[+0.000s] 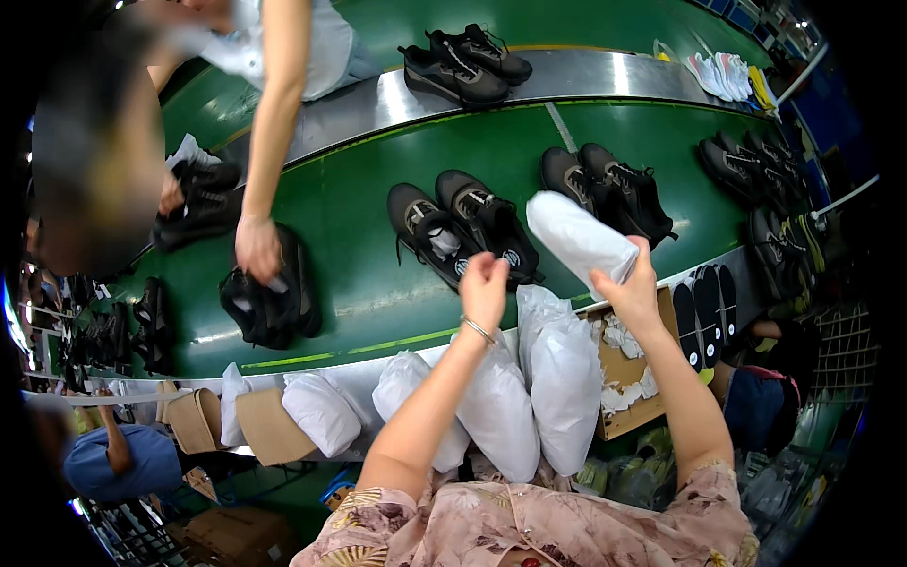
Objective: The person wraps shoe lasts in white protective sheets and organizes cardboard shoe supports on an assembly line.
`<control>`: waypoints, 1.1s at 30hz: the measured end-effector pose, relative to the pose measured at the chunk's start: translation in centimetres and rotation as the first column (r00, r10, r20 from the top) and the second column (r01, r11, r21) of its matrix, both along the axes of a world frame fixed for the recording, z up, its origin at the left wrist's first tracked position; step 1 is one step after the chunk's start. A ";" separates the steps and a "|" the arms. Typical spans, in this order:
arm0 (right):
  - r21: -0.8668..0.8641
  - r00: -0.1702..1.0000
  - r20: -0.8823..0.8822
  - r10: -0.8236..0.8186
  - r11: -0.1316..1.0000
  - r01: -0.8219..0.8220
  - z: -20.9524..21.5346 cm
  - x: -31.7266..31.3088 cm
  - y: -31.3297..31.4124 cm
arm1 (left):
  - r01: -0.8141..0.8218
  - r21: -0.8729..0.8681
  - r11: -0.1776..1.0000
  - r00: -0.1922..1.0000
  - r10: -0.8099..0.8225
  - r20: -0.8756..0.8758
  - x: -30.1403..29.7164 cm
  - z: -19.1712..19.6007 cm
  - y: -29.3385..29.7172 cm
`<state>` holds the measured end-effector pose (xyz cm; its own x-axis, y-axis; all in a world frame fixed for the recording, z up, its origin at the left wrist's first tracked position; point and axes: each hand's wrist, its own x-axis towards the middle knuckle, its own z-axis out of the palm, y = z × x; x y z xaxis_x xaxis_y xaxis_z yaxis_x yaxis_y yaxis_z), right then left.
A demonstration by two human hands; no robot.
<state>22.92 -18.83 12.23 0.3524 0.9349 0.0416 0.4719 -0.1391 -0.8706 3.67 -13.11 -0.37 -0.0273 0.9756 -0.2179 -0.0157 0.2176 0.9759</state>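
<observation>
White packet [574,236] over green belt [350,217], gripped at near end by right hand [633,289]; long axis slants away, leftward. Left hand [484,283], fingers bunched, contents unclear, nearer middle shoes [484,215].

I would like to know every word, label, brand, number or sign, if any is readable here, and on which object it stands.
No text is clear enough to quote.
Dark shoes nearest the left hand: pale round marks inside, too small to read.
Black sole-shaped pieces at right: white round marks, too small to read.
White package in right hand: no print visible.
</observation>
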 end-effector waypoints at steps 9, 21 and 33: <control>-0.157 0.821 0.445 0.357 0.934 -0.321 -5.2 -2.1 4.3 | 0.392 0.165 0.905 0.424 -0.018 -0.906 1.3 -1.8 11.0; -0.138 0.531 0.799 0.281 0.946 -0.294 -10.6 -7.4 11.0 | 0.527 0.141 0.838 0.470 -0.149 -0.870 -0.9 0.1 13.3; -0.419 0.739 0.557 0.379 0.897 -0.145 -13.0 -9.7 13.2 | 0.528 0.178 0.830 0.501 -0.136 -0.855 -1.9 -0.5 13.4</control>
